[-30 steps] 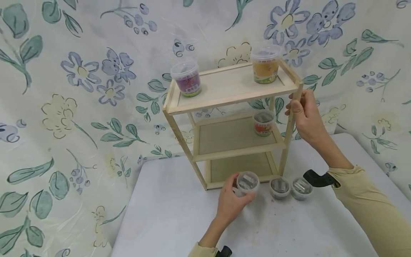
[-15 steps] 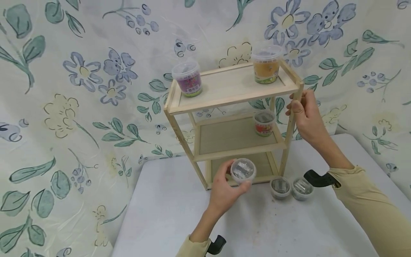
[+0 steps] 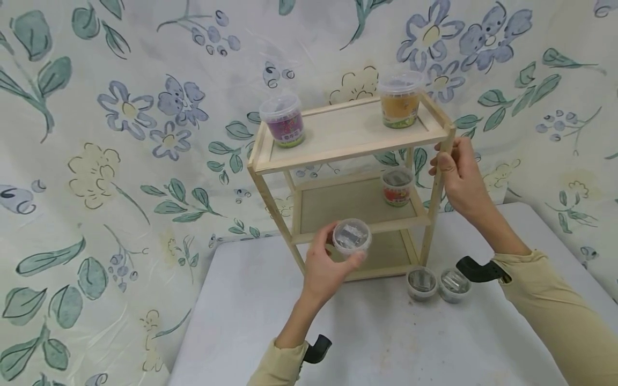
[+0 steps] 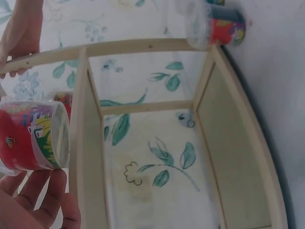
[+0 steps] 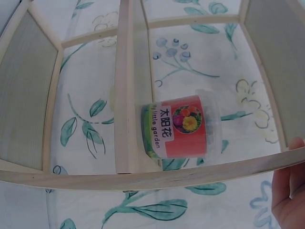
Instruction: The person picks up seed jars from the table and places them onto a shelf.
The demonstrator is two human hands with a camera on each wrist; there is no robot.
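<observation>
My left hand (image 3: 324, 264) holds a small clear-lidded plastic tub (image 3: 352, 236) in front of the middle shelf's front rail. In the left wrist view this tub (image 4: 33, 136) shows a red printed label, with fingers curled under it. My right hand (image 3: 461, 174) grips the right front post of a three-tier wooden shelf rack (image 3: 357, 155), just below its top tier. A red-labelled planting tub (image 3: 397, 186) stands at the right end of the middle shelf; the right wrist view shows this tub (image 5: 178, 127) with flowers and "my little garden" on its label.
On the top tier stand a purple-labelled tub (image 3: 285, 122) at the left and an orange-labelled tub (image 3: 399, 101) at the right. Two more lidded tubs, one nearer (image 3: 422, 283) and one further right (image 3: 454, 284), sit on the white table (image 3: 251, 316). A floral sheet (image 3: 145, 214) hangs behind.
My left hand has lifted the tub up and to the left, from near the table to the front of the middle shelf. The right hand stays on the post.
</observation>
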